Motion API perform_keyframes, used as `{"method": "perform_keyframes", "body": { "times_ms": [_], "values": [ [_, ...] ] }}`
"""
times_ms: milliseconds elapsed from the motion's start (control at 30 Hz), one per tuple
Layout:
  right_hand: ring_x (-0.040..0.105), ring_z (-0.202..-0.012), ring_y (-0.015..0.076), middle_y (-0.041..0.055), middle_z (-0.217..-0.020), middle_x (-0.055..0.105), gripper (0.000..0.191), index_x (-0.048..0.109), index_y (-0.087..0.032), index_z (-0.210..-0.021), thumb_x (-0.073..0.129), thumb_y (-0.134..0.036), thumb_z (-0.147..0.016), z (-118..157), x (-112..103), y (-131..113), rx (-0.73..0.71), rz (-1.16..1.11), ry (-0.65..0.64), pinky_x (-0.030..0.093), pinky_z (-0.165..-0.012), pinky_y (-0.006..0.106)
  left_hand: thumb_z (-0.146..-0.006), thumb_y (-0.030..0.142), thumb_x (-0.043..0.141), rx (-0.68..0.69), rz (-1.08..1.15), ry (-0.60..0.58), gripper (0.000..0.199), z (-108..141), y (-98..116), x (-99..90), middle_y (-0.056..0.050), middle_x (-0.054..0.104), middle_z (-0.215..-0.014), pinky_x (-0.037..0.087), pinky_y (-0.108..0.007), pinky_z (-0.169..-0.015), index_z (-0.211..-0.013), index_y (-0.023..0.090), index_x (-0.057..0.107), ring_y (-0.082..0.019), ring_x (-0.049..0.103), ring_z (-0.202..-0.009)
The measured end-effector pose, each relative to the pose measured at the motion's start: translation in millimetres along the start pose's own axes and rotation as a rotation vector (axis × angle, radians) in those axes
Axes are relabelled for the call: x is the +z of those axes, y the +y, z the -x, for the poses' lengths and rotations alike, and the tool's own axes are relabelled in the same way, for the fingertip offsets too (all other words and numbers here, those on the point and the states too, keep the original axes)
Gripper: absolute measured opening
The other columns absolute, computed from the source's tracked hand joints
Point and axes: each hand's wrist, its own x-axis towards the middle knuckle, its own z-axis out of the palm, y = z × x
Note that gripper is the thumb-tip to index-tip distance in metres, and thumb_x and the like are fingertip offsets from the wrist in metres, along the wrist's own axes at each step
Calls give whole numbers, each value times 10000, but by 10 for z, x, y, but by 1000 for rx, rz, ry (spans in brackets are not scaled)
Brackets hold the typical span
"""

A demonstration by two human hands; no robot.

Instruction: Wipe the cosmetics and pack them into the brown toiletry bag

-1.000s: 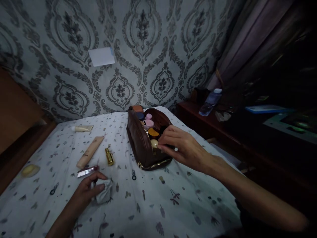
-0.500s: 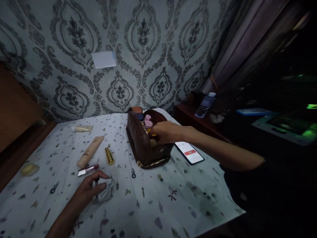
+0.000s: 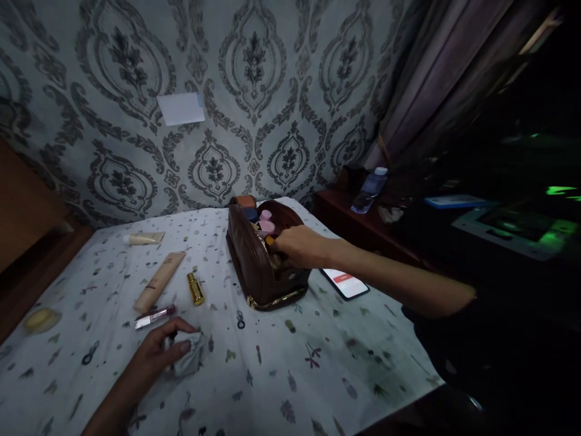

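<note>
My left hand [image 3: 161,349] rests at the front left of the table, thumb and fingers closed around a small crumpled grey-white pouch [image 3: 189,357]. My right hand [image 3: 300,246] reaches down into an unzipped brown toiletry bag [image 3: 247,257]; its fingertips are hidden inside. Near those fingers, pink-lidded containers [image 3: 265,226] and a small orange item [image 3: 270,240] show in the bag's opening. Beyond my left hand lie a lip gloss tube [image 3: 155,317], a gold bottle [image 3: 195,289] and a beige squeeze tube [image 3: 160,281].
A pale tube [image 3: 144,238] lies farther back, and a yellowish oval item [image 3: 42,320] at the left edge. A lit phone [image 3: 345,283] lies right of the bag, under my forearm. A water bottle [image 3: 369,190] stands on a dark red surface beside the patterned wall.
The whole view has shifted slightly, so things sit a little farther left. My right hand appears slightly deeper in the bag; my left hand keeps its hold on the pouch.
</note>
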Motion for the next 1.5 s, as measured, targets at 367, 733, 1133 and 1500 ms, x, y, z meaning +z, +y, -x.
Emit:
{"method": "perform_keyframes", "body": {
  "times_ms": [367, 733, 1133, 1500],
  "values": [
    [680, -850, 250, 118, -928, 740, 261, 721, -178, -998, 584, -234, -782, -27, 41, 41, -51, 3, 16, 338, -597, 284, -703, 510, 706, -6, -19, -52, 312, 10, -3, -24, -24, 656, -831, 431, -308, -764, -846, 233, 698, -236, 563, -831],
    [676, -798, 234, 112, -851, 744, 299, 762, -189, -938, 612, -408, -801, -32, 67, 54, -44, -30, 24, 328, -586, 271, -713, 521, 704, 1, -18, -76, 331, -4, -31, -41, -33, 666, -890, 430, -321, -821, -872, 230, 701, -245, 571, -882],
    [685, -810, 242, 95, -833, 746, 333, 763, -221, -972, 642, -484, -806, -1, 36, 54, -70, -16, -12, 300, -566, 273, -731, 508, 697, 6, -46, -114, 317, -37, -108, -79, -36, 680, -921, 446, -338, -866, -891, 234, 701, -261, 588, -936],
    [673, -836, 240, 107, -895, 739, 388, 728, -201, -1071, 629, -492, -835, 31, -57, 83, -141, -19, -67, 309, -592, 272, -744, 514, 686, -1, -73, -118, 307, -31, -133, -89, -24, 670, -953, 446, -339, -871, -908, 256, 696, -257, 585, -945]
  ]
}}
